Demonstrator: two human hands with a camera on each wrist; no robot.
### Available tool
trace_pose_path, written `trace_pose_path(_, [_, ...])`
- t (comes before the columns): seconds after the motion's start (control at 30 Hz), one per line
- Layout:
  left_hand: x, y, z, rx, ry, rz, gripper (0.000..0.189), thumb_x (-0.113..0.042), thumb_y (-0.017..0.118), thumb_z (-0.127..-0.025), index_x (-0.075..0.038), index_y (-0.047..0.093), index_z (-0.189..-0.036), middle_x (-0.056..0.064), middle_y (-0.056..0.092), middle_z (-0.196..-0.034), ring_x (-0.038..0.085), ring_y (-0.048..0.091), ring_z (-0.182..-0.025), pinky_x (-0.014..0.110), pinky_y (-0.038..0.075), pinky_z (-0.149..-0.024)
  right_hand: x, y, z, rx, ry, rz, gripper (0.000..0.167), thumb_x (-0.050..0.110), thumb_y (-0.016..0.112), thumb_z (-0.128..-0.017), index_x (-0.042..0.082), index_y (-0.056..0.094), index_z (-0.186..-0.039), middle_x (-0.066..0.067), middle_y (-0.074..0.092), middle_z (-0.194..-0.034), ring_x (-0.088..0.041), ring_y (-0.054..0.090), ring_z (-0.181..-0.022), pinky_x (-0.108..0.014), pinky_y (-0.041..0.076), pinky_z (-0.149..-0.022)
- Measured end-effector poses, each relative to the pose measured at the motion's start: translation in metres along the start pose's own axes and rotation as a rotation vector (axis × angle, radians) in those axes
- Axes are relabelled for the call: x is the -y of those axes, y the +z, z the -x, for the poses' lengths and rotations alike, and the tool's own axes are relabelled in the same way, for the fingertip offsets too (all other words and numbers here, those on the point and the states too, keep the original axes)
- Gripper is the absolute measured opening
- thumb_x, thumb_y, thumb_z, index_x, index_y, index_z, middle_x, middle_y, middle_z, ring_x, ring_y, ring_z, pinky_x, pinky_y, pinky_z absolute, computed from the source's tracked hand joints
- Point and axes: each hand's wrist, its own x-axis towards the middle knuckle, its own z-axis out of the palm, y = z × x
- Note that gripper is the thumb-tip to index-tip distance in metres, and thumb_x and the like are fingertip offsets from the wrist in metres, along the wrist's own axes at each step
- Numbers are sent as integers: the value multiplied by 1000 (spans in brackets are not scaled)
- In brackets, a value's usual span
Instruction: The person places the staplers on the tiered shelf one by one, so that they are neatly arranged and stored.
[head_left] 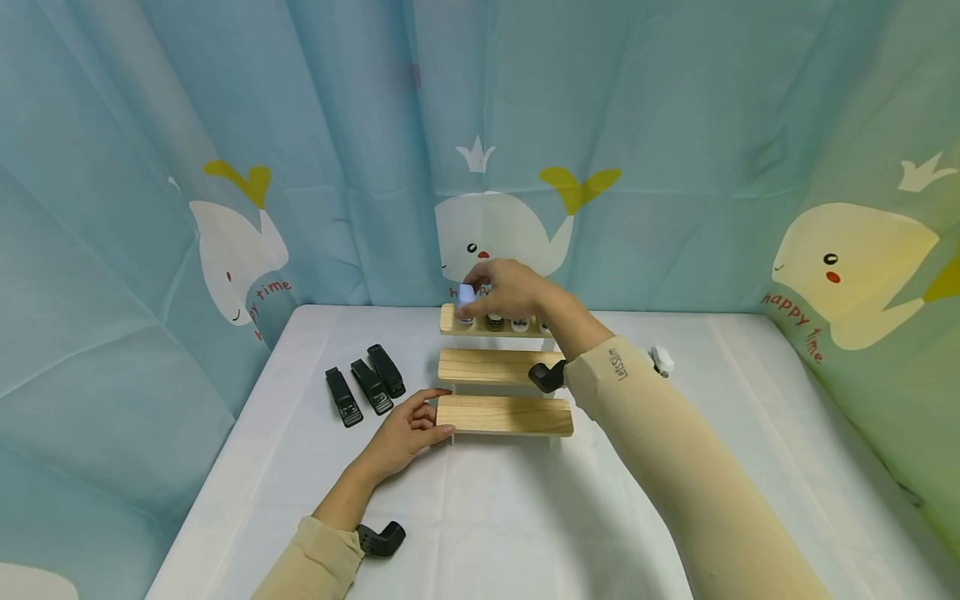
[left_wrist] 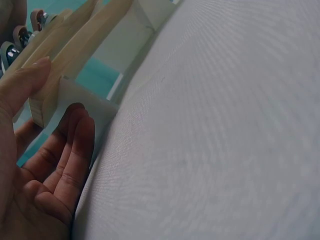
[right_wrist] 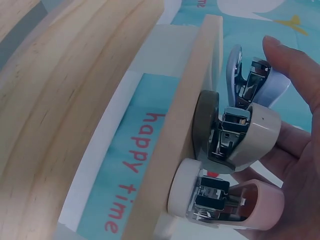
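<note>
A three-tier wooden shelf (head_left: pixel 504 367) stands on the white-covered table. At the left end of its top board, my right hand (head_left: pixel 512 287) pinches a small light-blue stapler (right_wrist: pixel 278 89) between thumb and fingers. Beside it on that board sit a grey stapler (right_wrist: pixel 264 134) and a pink-and-white stapler (right_wrist: pixel 265 202), close to my fingers in the right wrist view. My left hand (head_left: pixel 405 433) holds the left end of the lowest board (left_wrist: pixel 44 107); its thumb lies on top and a finger reaches under the board.
Several black staplers (head_left: pixel 371 386) lie left of the shelf. A small white object (head_left: pixel 662 359) lies to the right, partly behind the right sleeve (head_left: pixel 637 417). A blue curtain (head_left: pixel 360 167) with whale prints hangs behind the table.
</note>
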Motion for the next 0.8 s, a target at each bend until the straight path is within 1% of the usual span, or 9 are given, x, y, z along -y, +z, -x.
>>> trace_pose_path(0.23, [-1, 1, 0, -5, 5, -1, 64, -22, 81, -93, -17, 52, -149, 5, 65, -95, 7, 60, -75, 21, 52, -70, -2, 3, -1, 19, 32, 17, 60, 46, 83, -86, 14, 67, -134, -5, 68, -132, -23, 62, -117, -42, 52, -99])
trace_pose_path(0.4, [-2, 1, 0, -3, 7, -3, 63, -21, 80, -93, -18, 52, -149, 5, 66, -96, 7, 60, -75, 21, 52, -70, -4, 4, -1, 37, 51, 15, 64, 48, 83, -86, 13, 66, -136, -3, 68, -133, -22, 63, -113, -40, 53, -93])
trace_pose_path(0.57, [-2, 1, 0, -1, 6, -5, 64, -21, 80, -93, -16, 51, -150, 5, 66, -96, 7, 61, -76, 21, 52, -71, -3, 4, -1, 39, 56, 2, 63, 48, 84, -85, 14, 67, -135, -2, 69, -132, -21, 63, -108, -38, 54, -88])
trace_pose_path(0.67, [-2, 1, 0, 2, 7, -1, 65, -21, 80, -93, -15, 50, -150, 5, 66, -96, 7, 61, -76, 22, 53, -71, -3, 5, -1, 38, 52, 5, 63, 48, 84, -85, 13, 67, -134, -2, 69, -131, -21, 64, -107, -37, 53, -88])
trace_pose_path(0.8, [-2, 1, 0, 5, 4, 8, 65, -21, 80, -93, -17, 51, -150, 5, 66, -96, 8, 62, -76, 22, 53, -71, -3, 5, -2, 35, 53, 10, 62, 48, 84, -84, 14, 69, -133, -2, 70, -128, -21, 64, -106, -37, 53, -89])
